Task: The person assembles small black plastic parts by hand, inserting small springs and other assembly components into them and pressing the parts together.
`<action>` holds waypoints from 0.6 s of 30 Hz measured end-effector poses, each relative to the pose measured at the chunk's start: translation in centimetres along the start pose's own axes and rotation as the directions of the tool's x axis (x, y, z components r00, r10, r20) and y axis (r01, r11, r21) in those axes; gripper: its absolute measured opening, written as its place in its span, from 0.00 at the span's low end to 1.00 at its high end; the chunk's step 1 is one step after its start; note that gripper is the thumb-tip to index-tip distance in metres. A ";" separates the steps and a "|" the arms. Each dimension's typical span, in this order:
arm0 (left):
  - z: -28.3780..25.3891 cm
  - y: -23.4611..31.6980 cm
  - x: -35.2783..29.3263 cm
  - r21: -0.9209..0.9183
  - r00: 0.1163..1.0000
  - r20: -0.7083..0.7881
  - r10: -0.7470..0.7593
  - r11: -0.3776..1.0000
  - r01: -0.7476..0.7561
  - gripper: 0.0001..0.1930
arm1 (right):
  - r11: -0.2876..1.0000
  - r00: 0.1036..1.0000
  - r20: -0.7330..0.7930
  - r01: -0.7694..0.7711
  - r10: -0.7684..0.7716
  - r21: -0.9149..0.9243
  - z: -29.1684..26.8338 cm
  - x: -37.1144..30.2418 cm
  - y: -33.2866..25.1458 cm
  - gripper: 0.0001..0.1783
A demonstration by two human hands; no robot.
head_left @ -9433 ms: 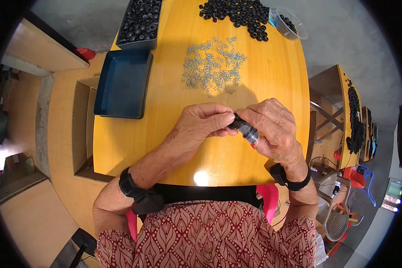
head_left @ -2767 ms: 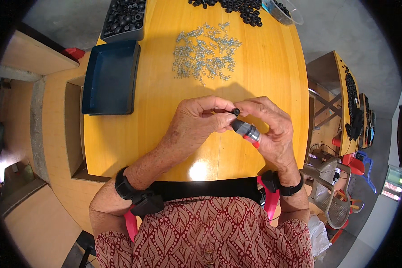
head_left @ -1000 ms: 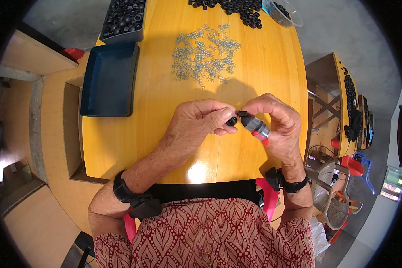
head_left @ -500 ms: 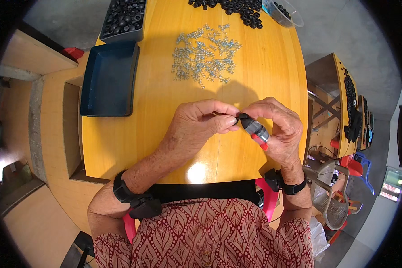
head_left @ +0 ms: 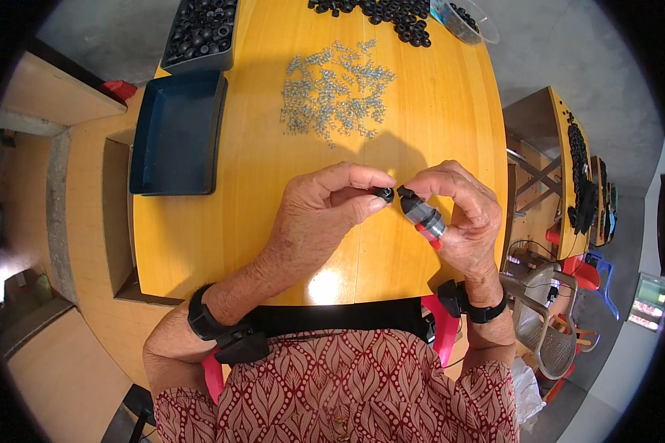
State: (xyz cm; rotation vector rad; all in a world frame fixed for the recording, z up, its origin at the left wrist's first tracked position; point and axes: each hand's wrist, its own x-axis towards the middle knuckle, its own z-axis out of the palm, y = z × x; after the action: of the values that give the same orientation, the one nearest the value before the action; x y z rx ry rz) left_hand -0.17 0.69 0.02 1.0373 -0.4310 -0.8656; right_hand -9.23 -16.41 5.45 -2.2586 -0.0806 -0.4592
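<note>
Head view shows that the small black ring [head_left: 385,194], pressed against the end of the grey and red cylinder [head_left: 423,218] half a second ago, now sits just apart from its black tip, so the two pieces look not yet joined and the fitting seems to be lining up again. The left hand [head_left: 325,207] pinches the ring between thumb and forefinger, knuckles up, forearm slanting in from the lower left. The right hand [head_left: 458,210] is closed round the cylinder, fingers curled over it, holding it tilted with the black end toward the ring. Both hover over the near part of the yellow tabletop [head_left: 222,236]. Farther off lie a scatter of small metal screws [head_left: 332,92], a dark blue tray [head_left: 176,133] and a heap of black rings [head_left: 391,11].
</note>
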 end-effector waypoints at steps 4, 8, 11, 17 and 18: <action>0.1 -0.1 0.1 -0.063 1.000 -0.013 -0.002 0.998 0.002 0.12 | 1.000 1.000 0.005 0.002 -0.002 0.007 -0.3 -0.1 0.1 0.11; -0.1 -0.2 0.1 -0.072 1.000 -0.006 -0.010 0.997 0.010 0.12 | 1.000 0.999 0.036 -0.019 0.019 -0.019 -0.5 0.1 -0.2 0.11; 0.1 -0.1 0.0 -0.057 1.000 -0.010 -0.030 0.998 0.029 0.12 | 1.000 0.999 0.044 -0.012 0.013 -0.026 -0.5 0.1 -0.3 0.12; 0.2 0.1 -0.2 0.012 0.999 -0.031 0.008 1.000 -0.007 0.10 | 0.999 0.998 0.053 0.021 -0.020 -0.033 -0.4 0.1 -0.1 0.12; 0.2 0.1 -0.2 0.024 0.999 -0.034 0.004 1.000 -0.003 0.10 | 1.000 0.998 0.057 0.007 -0.006 -0.020 -0.4 0.1 -0.2 0.12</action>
State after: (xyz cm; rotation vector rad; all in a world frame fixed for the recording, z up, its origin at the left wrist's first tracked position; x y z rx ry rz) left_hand -0.41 0.72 0.20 1.0713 -0.4152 -0.8400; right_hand -9.34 -16.58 5.85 -2.2921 -0.1130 -0.4012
